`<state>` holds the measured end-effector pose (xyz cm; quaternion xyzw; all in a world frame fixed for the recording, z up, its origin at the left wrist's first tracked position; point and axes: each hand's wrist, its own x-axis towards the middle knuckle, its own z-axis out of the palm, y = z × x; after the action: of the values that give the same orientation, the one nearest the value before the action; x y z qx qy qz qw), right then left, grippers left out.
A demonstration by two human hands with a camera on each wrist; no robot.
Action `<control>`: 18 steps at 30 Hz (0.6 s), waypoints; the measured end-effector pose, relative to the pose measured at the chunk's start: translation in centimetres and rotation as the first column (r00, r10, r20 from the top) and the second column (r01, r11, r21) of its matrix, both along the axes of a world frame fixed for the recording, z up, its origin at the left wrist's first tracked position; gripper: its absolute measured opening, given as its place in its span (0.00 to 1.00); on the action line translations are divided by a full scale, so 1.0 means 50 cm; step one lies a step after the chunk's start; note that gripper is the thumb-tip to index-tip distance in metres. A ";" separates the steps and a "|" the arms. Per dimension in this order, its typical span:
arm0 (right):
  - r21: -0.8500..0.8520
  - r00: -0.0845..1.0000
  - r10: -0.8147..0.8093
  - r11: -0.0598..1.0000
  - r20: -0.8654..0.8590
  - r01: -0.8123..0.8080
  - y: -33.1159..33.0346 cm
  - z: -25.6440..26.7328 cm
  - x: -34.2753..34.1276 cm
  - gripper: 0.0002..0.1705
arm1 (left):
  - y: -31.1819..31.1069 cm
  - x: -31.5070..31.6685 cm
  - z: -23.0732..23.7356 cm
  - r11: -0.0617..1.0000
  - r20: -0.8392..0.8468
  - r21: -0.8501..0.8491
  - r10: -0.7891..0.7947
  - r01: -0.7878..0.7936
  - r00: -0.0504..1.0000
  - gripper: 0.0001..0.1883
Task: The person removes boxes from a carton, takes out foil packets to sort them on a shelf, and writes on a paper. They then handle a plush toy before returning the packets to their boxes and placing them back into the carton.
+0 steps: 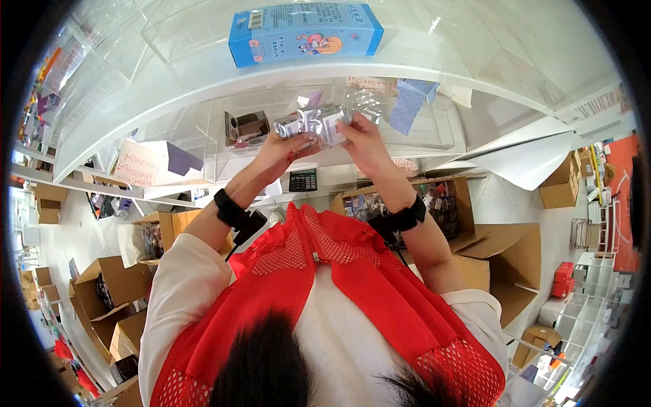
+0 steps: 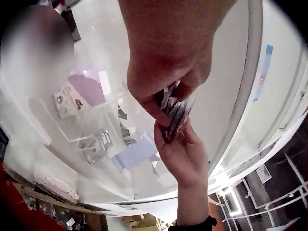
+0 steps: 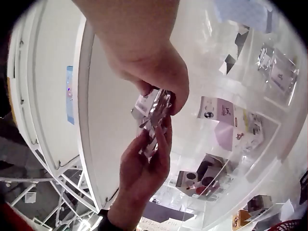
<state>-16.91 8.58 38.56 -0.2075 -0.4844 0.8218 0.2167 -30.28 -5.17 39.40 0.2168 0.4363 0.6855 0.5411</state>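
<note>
Some shiny packets (image 1: pixel 310 127), head view: left hand (image 1: pixel 288 147) and right hand (image 1: pixel 364 141) are pinching them near a clear tray (image 1: pixel 434 136); blue box (image 1: pixel 305 34) is lying beyond. Left wrist view: both are gripping the packets. Right wrist view: small carton (image 3: pixel 207 179) is sitting nearby.

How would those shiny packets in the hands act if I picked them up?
The shiny packets would probably bend and crinkle, since their silvery wrapping looks creased. Its glossy shine suggests they might be slippery, too.
</note>
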 end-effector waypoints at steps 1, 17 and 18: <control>0.016 1.000 -0.006 1.000 -0.017 0.007 -0.006 0.006 0.000 0.08 | 0.000 0.003 0.002 1.000 -0.018 0.006 0.003 -0.003 1.000 0.18; -0.054 0.984 -0.058 0.997 -0.169 0.050 -0.003 0.016 0.022 0.06 | 0.000 0.008 0.037 0.996 -0.262 0.083 0.038 -0.016 0.964 0.27; -0.027 0.986 -0.054 0.998 -0.160 0.051 -0.004 0.015 0.022 0.05 | 0.002 0.009 0.036 0.998 -0.296 0.057 0.043 -0.027 0.954 0.26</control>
<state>-15.83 8.37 39.31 -0.1557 -0.4503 0.8353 0.2744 -29.82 -5.08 41.20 0.3237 0.4982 0.6658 0.4514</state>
